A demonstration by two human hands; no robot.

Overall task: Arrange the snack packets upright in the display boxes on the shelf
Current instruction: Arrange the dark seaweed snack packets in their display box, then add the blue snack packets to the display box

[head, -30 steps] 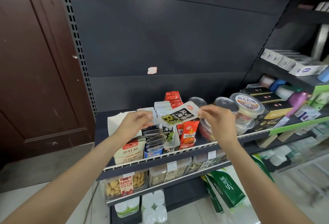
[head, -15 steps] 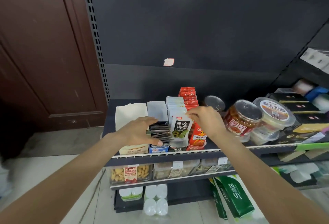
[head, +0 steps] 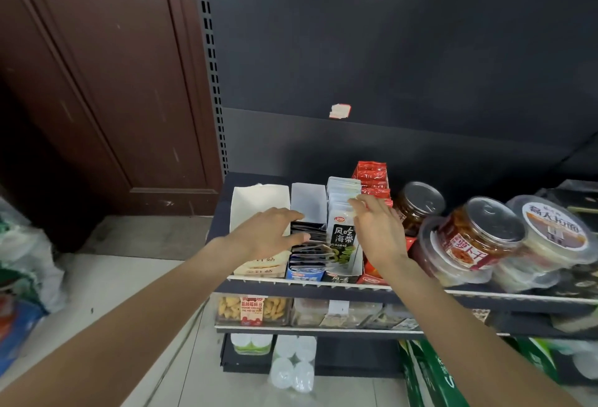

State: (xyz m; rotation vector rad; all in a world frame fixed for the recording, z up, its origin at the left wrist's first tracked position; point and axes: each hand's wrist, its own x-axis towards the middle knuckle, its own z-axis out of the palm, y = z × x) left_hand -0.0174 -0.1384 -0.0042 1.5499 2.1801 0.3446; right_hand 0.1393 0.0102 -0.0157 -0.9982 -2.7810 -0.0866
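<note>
On the dark shelf (head: 323, 290) stand several narrow display boxes. A white seaweed packet (head: 344, 240) stands upright at the front of its box, with more white packets (head: 341, 189) in a row behind it. My right hand (head: 377, 231) rests its straight fingers on the tops of that row. My left hand (head: 268, 233) lies with fingers extended over the leaning dark packets (head: 307, 244) in the blue-fronted box (head: 305, 275), thumb touching them. A cream box (head: 259, 199) stands at the left, and red packets (head: 372, 176) stand at the right.
Lidded jars (head: 479, 238) and a plastic tub (head: 553, 231) crowd the shelf to the right. A lower shelf holds a biscuit tub (head: 252, 308). Bottles (head: 291, 364) and green packs (head: 430, 374) stand on the floor below. A brown door (head: 97, 82) is at left.
The seaweed packet I held flat in both hands now stands upright in its box. My right hand has let it go; my left hand moved onto the dark packets.
</note>
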